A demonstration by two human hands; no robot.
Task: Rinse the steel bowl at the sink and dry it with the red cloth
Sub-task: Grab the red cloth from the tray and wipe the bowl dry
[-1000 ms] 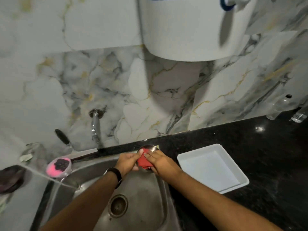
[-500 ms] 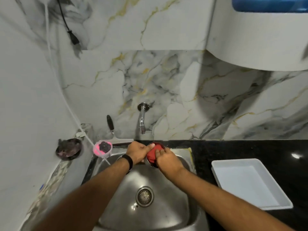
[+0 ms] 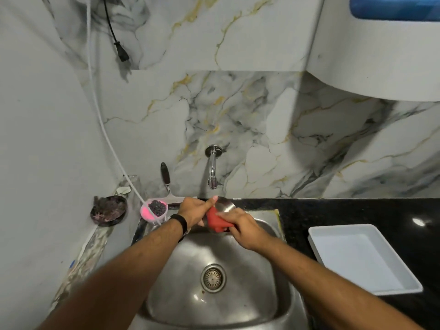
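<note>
- Both hands grip over the far edge of the sink: the left hand [image 3: 194, 209] clasps the rim of the steel bowl [image 3: 225, 204], thumb up along its edge, and the right hand [image 3: 240, 223] is closed on the red cloth [image 3: 215, 219], pressing it against the bowl.
- Held tilted above the back of the basin, the bowl shows its open side toward the camera, with the cloth bunched across its lower part.
- A dark band [image 3: 181, 222] circles the left wrist.
- Nearest the camera, both bare forearms reach in over the steel sink [image 3: 250, 294], whose round drain [image 3: 213, 278] sits in the middle of the basin.
- To the right, a white rectangular tray [image 3: 362, 256] lies on the black counter [image 3: 345, 210], well apart from the hands.
- To the left of the sink stands a pink cup [image 3: 154, 210] holding a dark scrubber, with a dark dish [image 3: 109, 210] just beyond it on the ledge.
- Behind the hands, a squeegee [image 3: 167, 184] leans against the marble wall, and the tap [image 3: 212, 167] points down just above the bowl; no water shows.
- Higher on the wall hang a white hose [image 3: 100, 115] and a black cable [image 3: 116, 36].
</note>
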